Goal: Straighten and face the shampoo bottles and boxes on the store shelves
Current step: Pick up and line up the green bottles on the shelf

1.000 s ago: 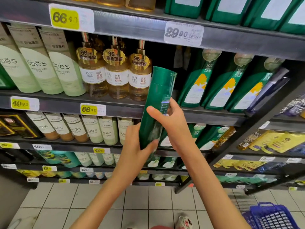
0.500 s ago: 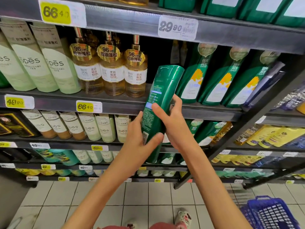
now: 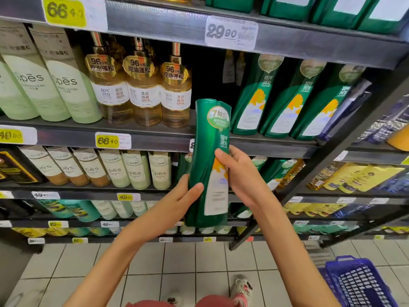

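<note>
green bottle (image 3: 204, 160) now upright, front label outward

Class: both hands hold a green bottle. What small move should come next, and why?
Probably set the green bottle into the dark gap beside the matching shelved bottles: its label faces outward, and left hand and right hand grip it.
</note>
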